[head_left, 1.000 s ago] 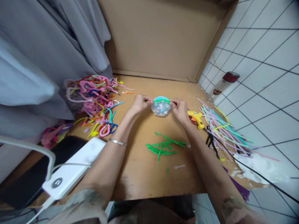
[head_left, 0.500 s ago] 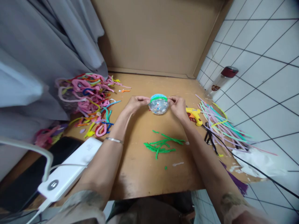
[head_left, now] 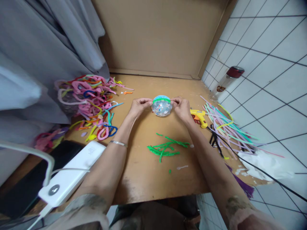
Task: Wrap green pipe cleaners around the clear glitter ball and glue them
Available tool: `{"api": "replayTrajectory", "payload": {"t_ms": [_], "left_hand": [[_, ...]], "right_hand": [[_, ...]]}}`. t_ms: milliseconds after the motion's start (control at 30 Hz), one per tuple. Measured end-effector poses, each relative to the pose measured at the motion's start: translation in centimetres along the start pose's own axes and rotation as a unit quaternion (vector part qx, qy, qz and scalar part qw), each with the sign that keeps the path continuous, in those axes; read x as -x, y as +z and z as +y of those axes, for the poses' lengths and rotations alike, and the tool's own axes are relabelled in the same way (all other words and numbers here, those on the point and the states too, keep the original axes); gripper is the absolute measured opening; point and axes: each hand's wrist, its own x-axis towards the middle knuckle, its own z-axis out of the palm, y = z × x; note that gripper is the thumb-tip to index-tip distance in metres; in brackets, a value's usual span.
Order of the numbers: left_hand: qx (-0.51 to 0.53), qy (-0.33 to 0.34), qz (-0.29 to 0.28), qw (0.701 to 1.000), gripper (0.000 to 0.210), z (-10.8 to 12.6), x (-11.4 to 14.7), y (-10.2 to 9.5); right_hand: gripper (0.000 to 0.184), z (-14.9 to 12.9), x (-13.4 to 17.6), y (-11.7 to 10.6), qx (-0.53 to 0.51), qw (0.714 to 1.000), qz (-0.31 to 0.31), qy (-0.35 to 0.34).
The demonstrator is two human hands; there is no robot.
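Observation:
A clear ball (head_left: pixel 161 108) with coloured specks sits between my two hands. Its top is light blue, and a green pipe cleaner (head_left: pixel 161 99) runs across it like a band. My left hand (head_left: pixel 140 107) is closed in a pinch at the ball's left side, level with the band. On the opposite side, my right hand (head_left: pixel 181 108) pinches in the same way. The fingertips are small in view, so I cannot tell whether they grip the band's ends or the ball's edge. Cut green pipe cleaner pieces (head_left: pixel 165 149) lie on the table nearer to me.
A yellow glue gun (head_left: pixel 200 118) lies right of my right hand, its black cord running right. Pastel pipe cleaners (head_left: pixel 223 127) and a capped clear bottle (head_left: pixel 226 83) are beyond it. Left are a tangled pipe cleaner pile (head_left: pixel 88 95) and a white power bank (head_left: pixel 74 172).
Both hands keep their pinch at the ball's sides. The ball appears slightly turned or tilted, with its specks placed differently. The whole view has shifted very slightly.

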Motion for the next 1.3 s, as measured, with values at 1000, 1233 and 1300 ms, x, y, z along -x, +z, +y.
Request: {"api": "replayTrajectory", "payload": {"t_ms": [1000,1233,1300], "left_hand": [[-0.013,0.009,0.007,1.000,0.046,0.0,0.1,0.5],[-0.020,0.026,0.010,0.999,0.041,-0.2,0.1,0.7],[-0.023,0.039,0.016,0.999,0.037,-0.3,0.1,0.8]], "right_hand": [[0.020,0.9,-0.5,-0.5,-0.064,0.996,-0.040,0.041],[0.020,1.2,-0.5,-0.3,-0.049,0.998,-0.033,0.032],[0.019,1.3,-0.5,-0.3,-0.050,0.998,-0.029,0.033]]}}
